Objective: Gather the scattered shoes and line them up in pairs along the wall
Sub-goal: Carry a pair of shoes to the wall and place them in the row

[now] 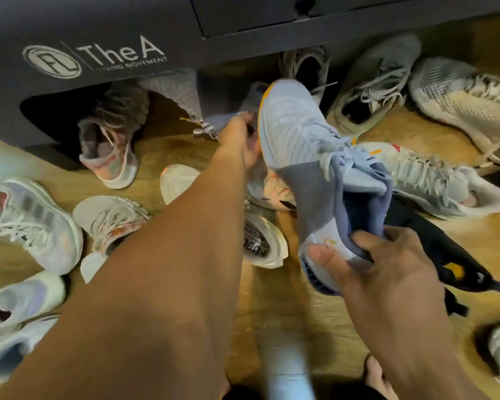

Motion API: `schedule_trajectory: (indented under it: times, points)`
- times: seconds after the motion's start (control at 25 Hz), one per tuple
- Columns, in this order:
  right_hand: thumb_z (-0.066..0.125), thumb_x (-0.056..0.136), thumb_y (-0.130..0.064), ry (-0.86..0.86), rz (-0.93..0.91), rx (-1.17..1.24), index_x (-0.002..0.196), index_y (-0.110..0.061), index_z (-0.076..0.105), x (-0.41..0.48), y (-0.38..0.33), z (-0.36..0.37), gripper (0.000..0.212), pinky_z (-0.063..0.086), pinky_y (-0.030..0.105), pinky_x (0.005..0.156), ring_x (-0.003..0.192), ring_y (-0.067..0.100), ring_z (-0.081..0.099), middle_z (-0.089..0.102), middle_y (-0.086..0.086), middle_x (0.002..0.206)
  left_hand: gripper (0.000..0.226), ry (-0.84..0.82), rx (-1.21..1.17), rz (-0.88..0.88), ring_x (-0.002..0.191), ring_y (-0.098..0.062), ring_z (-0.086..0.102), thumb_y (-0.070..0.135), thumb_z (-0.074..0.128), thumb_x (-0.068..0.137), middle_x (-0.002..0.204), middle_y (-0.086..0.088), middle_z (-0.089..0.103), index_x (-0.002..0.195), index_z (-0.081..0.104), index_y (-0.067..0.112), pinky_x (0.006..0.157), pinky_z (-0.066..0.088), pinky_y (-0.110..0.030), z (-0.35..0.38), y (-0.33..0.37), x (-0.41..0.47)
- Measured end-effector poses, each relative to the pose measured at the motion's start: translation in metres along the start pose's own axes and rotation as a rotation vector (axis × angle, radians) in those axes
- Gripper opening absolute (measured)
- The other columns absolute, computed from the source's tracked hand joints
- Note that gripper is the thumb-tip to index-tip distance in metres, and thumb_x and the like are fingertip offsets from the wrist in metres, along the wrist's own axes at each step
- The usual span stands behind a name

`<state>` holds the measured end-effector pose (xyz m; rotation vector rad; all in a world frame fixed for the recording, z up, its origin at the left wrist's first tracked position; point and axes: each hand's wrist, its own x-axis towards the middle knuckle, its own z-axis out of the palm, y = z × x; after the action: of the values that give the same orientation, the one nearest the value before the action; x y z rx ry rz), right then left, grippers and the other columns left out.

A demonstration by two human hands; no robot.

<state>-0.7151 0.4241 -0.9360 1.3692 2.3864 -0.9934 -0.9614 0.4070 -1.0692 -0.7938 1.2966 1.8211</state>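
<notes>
The right hand (370, 264) grips the heel of a pale blue knit sneaker (295, 131), thumb pressed on the white heel counter and fingers hooked into the soft grey-blue collar, so the shoe is lifted off the floor with its toe pointing away from the person. The left hand (240, 140) reaches further out, closed around the side of that same shoe near the forefoot; whether it also pinches the grey fabric just beyond its fingers is hard to tell, since that part is blurred.

The shoe looks light and flexible. Its knit upper and padded collar will crumple under a squeeze, while the sole with its orange edge and the heel cup are the stiffer parts (the better places to hold). Loose laces hang near the right hand's fingers and could snag on neighbouring shoes.

Below both hands lies a wooden floor (162, 157), smooth and probably a little slick under rubber soles. Just beyond the left hand stands a dark cabinet (104, 24) with printed lettering, and a grey-pink sneaker (110, 151) lies tucked partly under its edge. To the right of the held shoe a white sneaker (433, 177) lies on its side, and near the left forearm several more white shoes are scattered, unpaired. By this look, little sorting has been done yet.
</notes>
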Motion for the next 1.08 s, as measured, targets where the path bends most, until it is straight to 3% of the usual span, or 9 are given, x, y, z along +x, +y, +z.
schedule_trajectory:
  times: [0.04,0.16,0.2,0.32,0.44,0.52,0.72,0.88,1.08]
  points:
    - [0.054,0.065,-0.067,0.008,0.008,-0.017,0.082,-0.031,0.063,0.005,0.001,-0.003,0.041,0.038,0.03,0.071,0.081,0.021,0.05,0.037,-0.002,0.104,0.014,0.004,0.034,-0.005,0.088,-0.033,0.058,0.012,0.043,0.097,0.092,-0.018,0.06,0.096,0.055,0.005,0.09,0.049,-0.042,0.009,0.0,0.009]
    - [0.055,0.066,-0.071,-0.002,0.025,-0.055,0.085,-0.031,0.062,0.014,0.004,-0.008,0.044,0.035,0.029,0.071,0.085,0.02,0.049,0.04,0.001,0.113,0.023,0.137,0.044,-0.014,0.04,-0.015,0.041,0.012,0.044,0.096,0.048,-0.004,0.044,0.074,0.048,0.01,0.04,0.037,-0.021,0.024,0.003,0.02]
    - [0.052,0.064,-0.074,-0.009,0.027,-0.057,0.089,-0.03,0.064,0.015,0.006,-0.01,0.052,0.033,0.028,0.072,0.089,0.02,0.049,0.042,0.002,0.118,0.014,0.241,0.102,0.018,0.038,-0.013,0.042,0.013,0.048,0.095,0.05,-0.004,0.045,0.081,0.051,0.01,0.038,0.037,-0.018,0.024,0.007,0.015]
    - [0.044,0.055,-0.078,-0.03,0.013,-0.043,0.096,-0.026,0.07,0.007,0.008,-0.018,0.072,0.029,0.025,0.072,0.088,0.017,0.047,0.045,0.003,0.122,0.034,0.481,0.426,0.221,0.074,-0.023,0.068,0.02,0.065,0.086,0.092,-0.012,0.068,0.117,0.056,0.01,0.07,0.059,-0.035,-0.002,0.018,-0.006]
    - [0.057,0.062,-0.069,-0.082,-0.02,0.053,0.079,-0.033,0.068,-0.022,0.007,-0.035,0.042,0.026,0.018,0.064,0.077,0.01,0.039,0.046,0.001,0.102,0.031,0.418,0.902,0.36,0.083,-0.025,0.066,0.023,0.067,0.085,0.108,-0.01,0.066,0.114,0.058,0.017,0.044,0.052,-0.023,-0.027,0.023,-0.062]
    - [0.067,0.068,-0.061,-0.17,0.02,0.072,0.067,-0.04,0.061,-0.049,0.006,-0.05,0.022,0.03,0.024,0.067,0.08,0.016,0.047,0.053,0.002,0.09,0.026,0.407,1.353,0.461,0.099,-0.035,0.06,0.024,0.061,0.087,0.113,-0.012,0.063,0.113,0.056,0.019,0.056,0.043,-0.025,-0.043,0.026,-0.104]
    - [0.072,0.074,-0.05,-0.239,0.048,-0.01,0.053,-0.03,0.049,-0.094,-0.015,-0.092,0.037,0.033,0.031,0.059,0.081,0.029,0.053,0.053,0.0,0.064,0.037,0.141,2.38,0.466,0.111,-0.028,0.059,0.013,0.047,0.094,0.125,-0.008,0.058,0.13,0.047,0.018,0.071,0.036,-0.034,-0.047,0.042,-0.214]
    - [0.07,0.07,-0.055,-0.149,0.057,-0.179,0.059,-0.03,0.044,-0.106,-0.051,-0.134,0.038,0.041,0.035,0.069,0.094,0.033,0.058,0.062,0.016,0.093,0.031,-0.01,2.585,0.433,0.114,-0.023,0.056,0.009,0.048,0.093,0.122,-0.003,0.061,0.122,0.058,0.018,0.074,0.04,-0.032,-0.018,0.066,-0.276]
    - [0.061,0.069,-0.07,-0.162,-0.018,-0.461,0.09,-0.027,0.056,-0.121,-0.123,-0.201,0.047,0.041,0.032,0.073,0.104,0.028,0.052,0.046,0.001,0.102,0.032,-0.021,2.686,0.423,0.112,-0.026,0.058,0.019,0.049,0.093,0.121,0.0,0.061,0.124,0.056,0.02,0.087,0.048,-0.038,0.022,0.143,-0.364]
